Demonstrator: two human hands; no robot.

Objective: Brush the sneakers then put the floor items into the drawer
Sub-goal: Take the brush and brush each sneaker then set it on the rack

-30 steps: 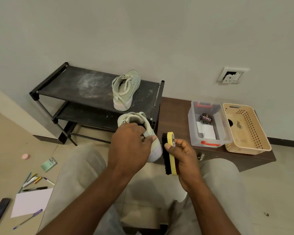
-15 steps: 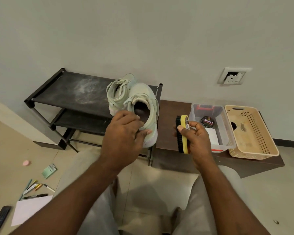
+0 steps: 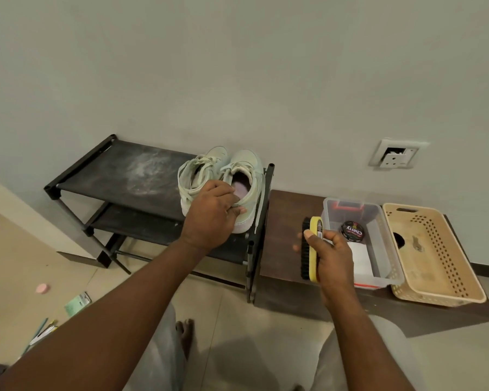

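As viewed from the head camera, shows held sneaker point(image 3: 250, 167) and second sneaker point(image 3: 195, 176), both pale green, side by side at the right end of the black rack's point(image 3: 119, 170) top shelf, long axes running near to far, toes toward the wall, heels toward the viewer. Shows left hand point(image 3: 209, 215) curled over the held sneaker's heel collar, gripping it. Shows right hand point(image 3: 333, 258) wrapped round yellow-backed brush point(image 3: 312, 244), long axis near to far, black bristles facing left, over brown cabinet point(image 3: 283, 215), just beside clear box point(image 3: 378, 238) containing polish tin point(image 3: 353, 230). Shows pink eraser point(image 3: 42, 288), green card point(image 3: 77, 300) and pens point(image 3: 43, 331) on the floor at left.
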